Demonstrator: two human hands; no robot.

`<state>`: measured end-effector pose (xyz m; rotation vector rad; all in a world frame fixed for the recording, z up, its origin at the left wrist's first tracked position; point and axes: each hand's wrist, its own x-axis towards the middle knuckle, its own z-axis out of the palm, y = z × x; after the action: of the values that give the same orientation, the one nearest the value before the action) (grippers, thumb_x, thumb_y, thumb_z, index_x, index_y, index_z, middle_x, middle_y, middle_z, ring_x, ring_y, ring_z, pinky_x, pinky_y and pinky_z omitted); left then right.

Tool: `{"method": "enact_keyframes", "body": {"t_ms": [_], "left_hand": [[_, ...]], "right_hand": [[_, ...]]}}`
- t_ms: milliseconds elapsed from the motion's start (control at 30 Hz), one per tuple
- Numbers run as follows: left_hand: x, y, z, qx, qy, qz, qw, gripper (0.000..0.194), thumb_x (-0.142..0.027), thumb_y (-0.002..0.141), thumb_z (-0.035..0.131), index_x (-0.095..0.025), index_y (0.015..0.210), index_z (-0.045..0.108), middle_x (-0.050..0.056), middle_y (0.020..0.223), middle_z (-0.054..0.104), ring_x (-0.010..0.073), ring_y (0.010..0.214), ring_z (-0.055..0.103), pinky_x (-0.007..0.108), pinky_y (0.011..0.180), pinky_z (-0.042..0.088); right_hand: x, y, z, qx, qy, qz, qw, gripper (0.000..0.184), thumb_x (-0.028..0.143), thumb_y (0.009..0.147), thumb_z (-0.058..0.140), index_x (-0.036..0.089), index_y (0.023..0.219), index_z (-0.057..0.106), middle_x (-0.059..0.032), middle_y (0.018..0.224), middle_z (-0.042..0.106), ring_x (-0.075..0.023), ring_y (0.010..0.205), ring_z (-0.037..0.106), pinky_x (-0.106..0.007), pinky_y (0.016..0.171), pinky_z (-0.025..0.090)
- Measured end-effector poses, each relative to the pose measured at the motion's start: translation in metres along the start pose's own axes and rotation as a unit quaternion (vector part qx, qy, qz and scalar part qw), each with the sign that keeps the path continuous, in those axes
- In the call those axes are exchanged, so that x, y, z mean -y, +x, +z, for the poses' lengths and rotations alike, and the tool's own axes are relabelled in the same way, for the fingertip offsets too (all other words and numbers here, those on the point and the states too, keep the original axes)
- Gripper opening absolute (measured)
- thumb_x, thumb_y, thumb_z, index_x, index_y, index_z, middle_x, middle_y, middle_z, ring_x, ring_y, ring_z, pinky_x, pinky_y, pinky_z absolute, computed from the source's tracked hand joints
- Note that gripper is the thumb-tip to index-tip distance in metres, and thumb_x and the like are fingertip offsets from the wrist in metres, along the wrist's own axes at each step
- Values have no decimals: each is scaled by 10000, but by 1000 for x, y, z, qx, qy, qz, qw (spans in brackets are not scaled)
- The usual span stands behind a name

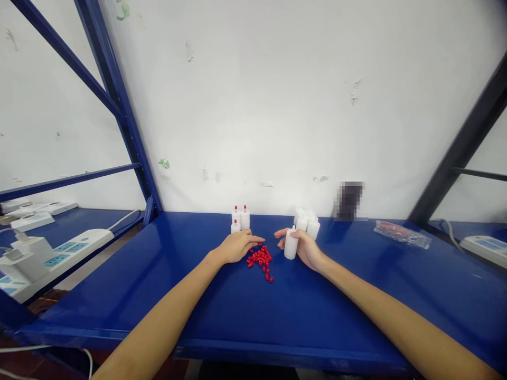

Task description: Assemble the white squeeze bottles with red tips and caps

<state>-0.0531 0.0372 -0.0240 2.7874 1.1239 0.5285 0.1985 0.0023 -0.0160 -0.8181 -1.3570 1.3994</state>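
Note:
My left hand [237, 246] is at the far side of a loose pile of small red caps [260, 257], its fingers stretched out and the fingertips right by the nearest caps. No cap is visibly gripped in it. To the right of the pile, my right hand [307, 249] holds a white squeeze bottle [291, 246] upright between thumb and fingers. That bottle has a narrow white nozzle with no red cap on it. Just behind my left hand stand several white bottles with red tips [245, 217]. More white bottles [312, 228] are grouped behind my right hand.
The blue tabletop [222, 311] meets a white wall at the back. A clear plastic bag [402, 234] lies at the right, near a dark blurred object [348, 201] against the wall. A white power strip [75, 248] runs along the left side, beside a blue metal frame [119, 100].

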Motion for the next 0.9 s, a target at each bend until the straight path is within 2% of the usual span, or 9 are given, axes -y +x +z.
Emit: {"method": "enact_keyframes", "body": {"t_ms": [200,367,600,767,900], "left_hand": [[-4,0,-1,-7,3,-7,1000,364,-399,1001,393,-296,1196,682,43,889,595,166,794,585,249,703,429],[-10,-1,-7,-5,13,-1,1000,402,-409,1011,352,-323,1347,556,42,912,606,181,800,598,258,696,435],[-9,-2,-6,-14,8,16,1000,353,-388,1002,388,-286,1206,658,38,888,615,163,790,596,241,699,435],[-9,-1,-6,-19,-1,21,1000,341,-366,994,415,-286,1232,646,36,903,642,161,777,604,247,693,430],[-9,0,-5,-15,-4,19,1000,332,-384,982,435,-273,1148,701,36,835,643,154,709,587,245,662,420]], "right_hand": [[-2,1,3,39,-32,-25,998,204,347,749,503,179,783,614,-52,669,636,-229,686,626,-353,709,482],[-2,-1,6,57,-18,-23,998,213,388,802,461,218,904,538,-2,609,578,-194,568,546,-320,600,442],[8,-10,12,143,-177,-86,970,218,339,823,474,182,871,618,-12,648,584,-159,600,483,-279,593,349],[10,-12,15,126,-173,-85,973,178,323,864,484,201,970,557,25,639,555,-150,595,503,-267,586,359],[9,-11,14,92,-200,-83,972,229,337,900,487,225,1097,520,41,663,538,-157,628,526,-271,611,399]]}}
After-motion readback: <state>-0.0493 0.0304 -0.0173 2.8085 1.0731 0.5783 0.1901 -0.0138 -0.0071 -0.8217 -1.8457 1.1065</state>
